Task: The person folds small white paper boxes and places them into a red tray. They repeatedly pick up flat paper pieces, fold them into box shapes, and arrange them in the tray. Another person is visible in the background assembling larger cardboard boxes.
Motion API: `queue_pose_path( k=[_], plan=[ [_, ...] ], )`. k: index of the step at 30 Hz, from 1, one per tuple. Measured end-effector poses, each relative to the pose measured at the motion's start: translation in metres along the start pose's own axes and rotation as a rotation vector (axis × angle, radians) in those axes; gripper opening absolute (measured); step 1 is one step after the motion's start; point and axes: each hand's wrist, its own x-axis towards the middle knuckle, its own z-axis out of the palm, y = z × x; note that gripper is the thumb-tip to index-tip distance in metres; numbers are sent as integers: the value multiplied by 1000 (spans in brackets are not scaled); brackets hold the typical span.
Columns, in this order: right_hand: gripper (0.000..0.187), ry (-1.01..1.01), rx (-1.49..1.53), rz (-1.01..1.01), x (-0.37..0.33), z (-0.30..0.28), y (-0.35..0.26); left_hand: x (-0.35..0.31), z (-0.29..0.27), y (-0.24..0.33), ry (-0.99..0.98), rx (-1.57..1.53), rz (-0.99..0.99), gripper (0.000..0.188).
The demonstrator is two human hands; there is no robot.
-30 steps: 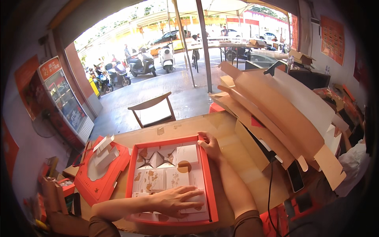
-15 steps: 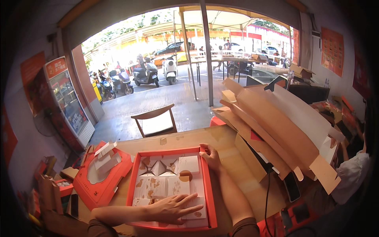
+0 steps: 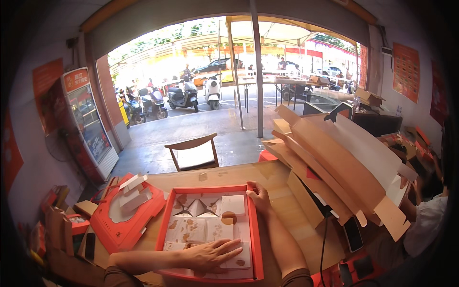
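Observation:
A shallow red gift box [image 3: 256, 239] lies on the wooden table in front of me. Inside it sit several small white cartons [image 3: 191, 230] with tan prints, packed in rows. Toward the far left of the box, a few dark, pointed gaps show between folded white flaps [image 3: 197, 207]. My left hand [image 3: 215, 256] rests flat across the near cartons, fingers stretched and slightly apart, hiding part of that row. At the far right corner, my right hand [image 3: 258, 196] curls its fingers over the rim of the red box.
Left of the box lies a red lid [image 3: 119, 234] with a cut-out window, white cartons [image 3: 135, 196] on it. Flat brown cardboard [image 3: 334, 162] is stacked at right, near a phone [image 3: 353, 234] and a black cable. A chair [image 3: 192, 152] stands beyond the table; another person sits at far right.
The whole view has shifted slightly. My left hand's fingers have drawn closer together and lie flatter on the cartons. My right hand keeps its place at the box's corner.

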Motion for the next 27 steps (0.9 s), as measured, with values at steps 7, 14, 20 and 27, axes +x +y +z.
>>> queue_pose_path(
  k=[7,14,20,27],
  plan=[
    [45,13,-30,-61,4,-2,11,7,-37,15,-115,108,-34,95],
    [46,-14,-14,-43,12,-8,24,31,-30,26,-167,44,-147,107],
    [46,7,-13,-35,11,-8,22,16,-14,15,10,31,-102,106],
    [45,7,-35,-62,9,-5,19,9,0,12,19,30,-116,105]
  ],
)
